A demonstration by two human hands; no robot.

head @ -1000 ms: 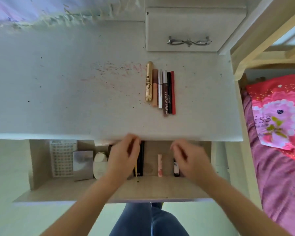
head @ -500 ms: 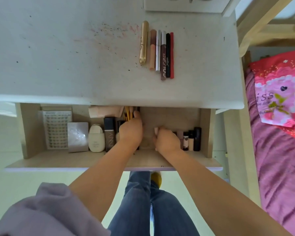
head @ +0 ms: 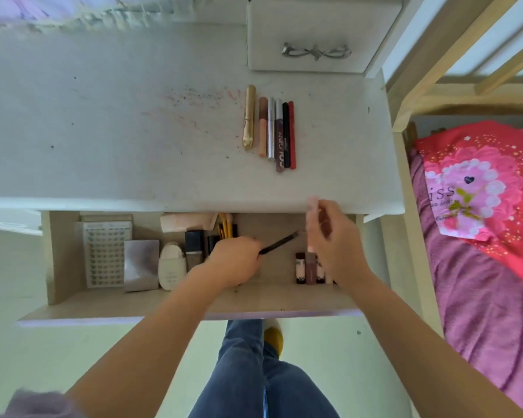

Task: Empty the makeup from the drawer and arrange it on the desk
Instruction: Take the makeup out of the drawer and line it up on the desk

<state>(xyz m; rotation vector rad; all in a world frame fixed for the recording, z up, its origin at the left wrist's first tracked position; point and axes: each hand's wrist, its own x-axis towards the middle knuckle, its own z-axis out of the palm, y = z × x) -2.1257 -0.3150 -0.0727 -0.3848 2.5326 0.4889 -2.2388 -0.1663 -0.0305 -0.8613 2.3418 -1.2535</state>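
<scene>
The open drawer point(head: 187, 306) under the white desk point(head: 118, 140) holds makeup. My left hand point(head: 234, 260) grips a thin black pencil point(head: 280, 242) that points up and to the right over the drawer floor. My right hand point(head: 334, 236) holds a pale pink tube point(head: 313, 206) upright at the desk's front edge; the tube is blurred. Small lip tubes point(head: 310, 268) stand in the drawer below the right hand. Yellow-handled brushes point(head: 225, 226), a dark bottle point(head: 194, 248), a white tube point(head: 171, 267) and a silver compact point(head: 141, 265) lie further left. Several pens and tubes point(head: 271, 128) lie in a row on the desk.
A sticker sheet point(head: 104, 254) fills the drawer's left end. A small upper drawer with a metal handle point(head: 316, 51) stands at the desk's back. A wooden bed frame point(head: 411, 95) and pink bedding point(head: 480, 206) are close on the right. My legs are below the drawer.
My left hand has taken hold of the black pencil and drawn back from the brushes. My right hand has lifted the pink tube out of the drawer up to the desk edge.
</scene>
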